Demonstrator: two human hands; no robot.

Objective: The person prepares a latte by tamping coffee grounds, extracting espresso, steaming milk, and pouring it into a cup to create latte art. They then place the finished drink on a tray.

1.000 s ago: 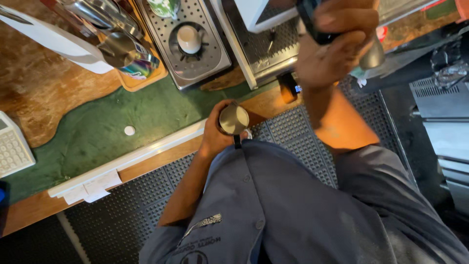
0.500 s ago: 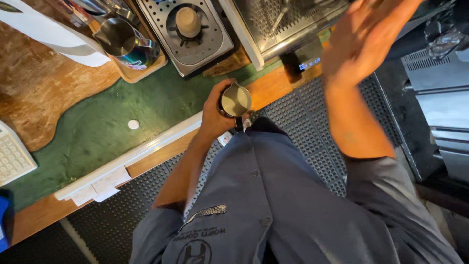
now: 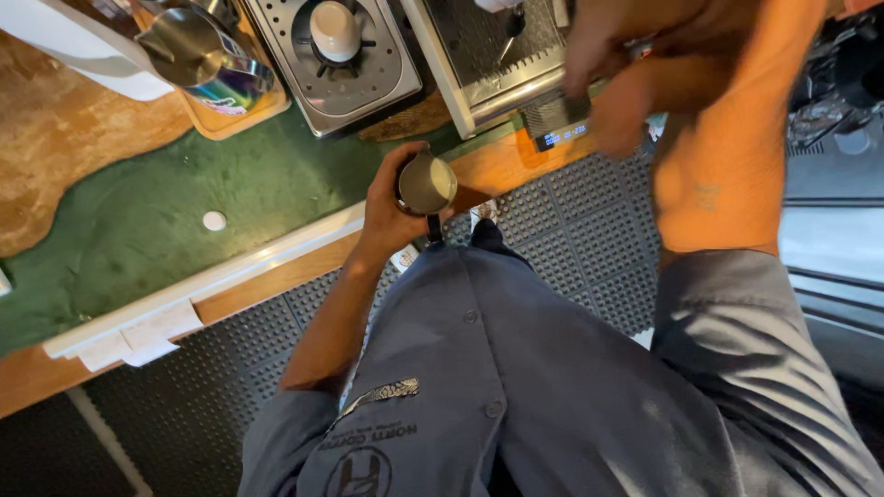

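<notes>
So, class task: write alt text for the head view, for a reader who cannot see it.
Seen from above, a person's left hand holds a small steel jug of pale liquid at a counter edge. The blurred right hand reaches toward a small scale by a drip tray.

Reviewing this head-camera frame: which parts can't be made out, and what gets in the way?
- Right hand, head view: motion-blurred, so fingers and whether it holds anything cannot be told.
- Small scale, head view: partly covered by that hand; its display is too small to read.
- Milk jug in the left hand: the hand hides its body; only the pale liquid on top shows.
- Steel jug, head view: cut off by the top edge.
</notes>
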